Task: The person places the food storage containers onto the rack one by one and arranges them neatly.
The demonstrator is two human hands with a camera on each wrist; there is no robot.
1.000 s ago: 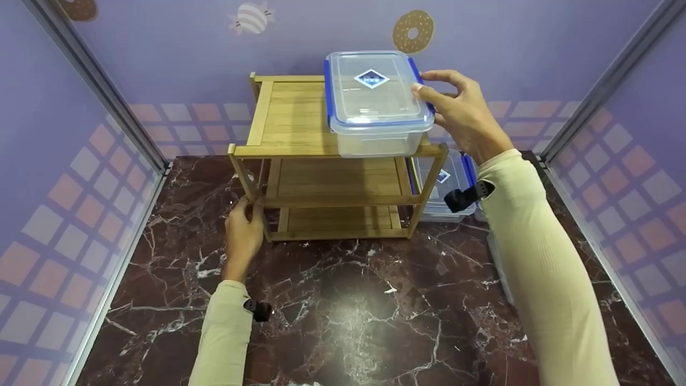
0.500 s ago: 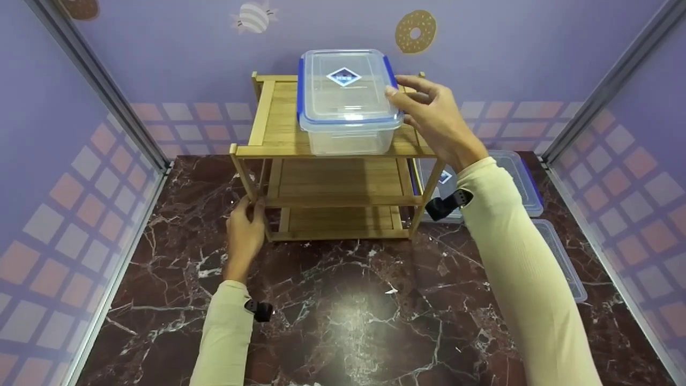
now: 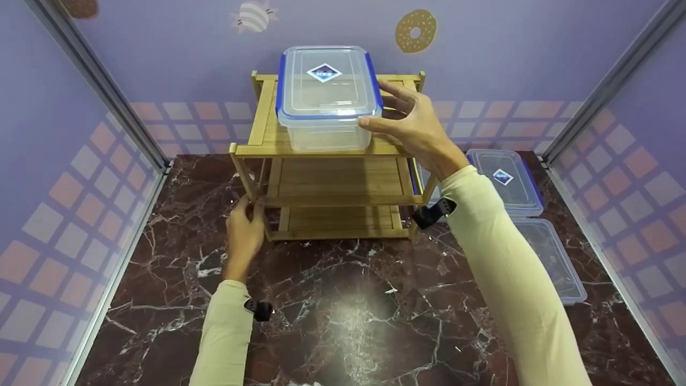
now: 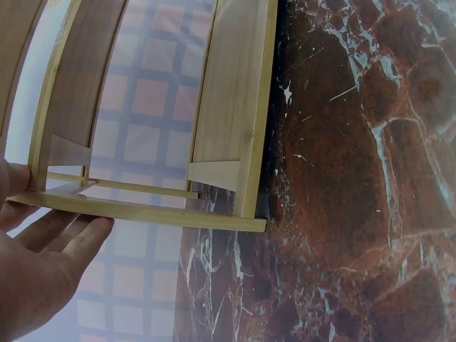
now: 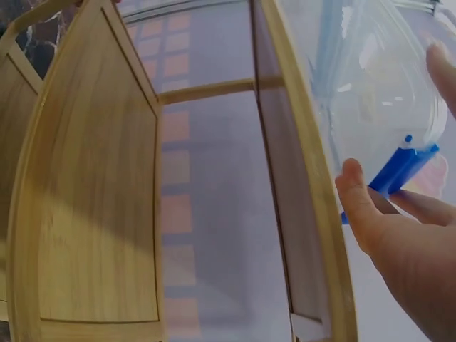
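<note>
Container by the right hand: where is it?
In the head view, the container is over the wooden top shelf, left of centre, right hand at its right side.

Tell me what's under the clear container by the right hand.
The wooden rack's top shelf lies below the container. The patch right beneath is covered, so whether they touch can't be told.

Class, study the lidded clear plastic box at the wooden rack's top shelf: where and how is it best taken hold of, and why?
Probably by the right edge of the plastic box, at its blue clip, coming from the right: the box is upright, this clipped side faces right, and the lid looks wider than the body, offering a ledge.
</note>
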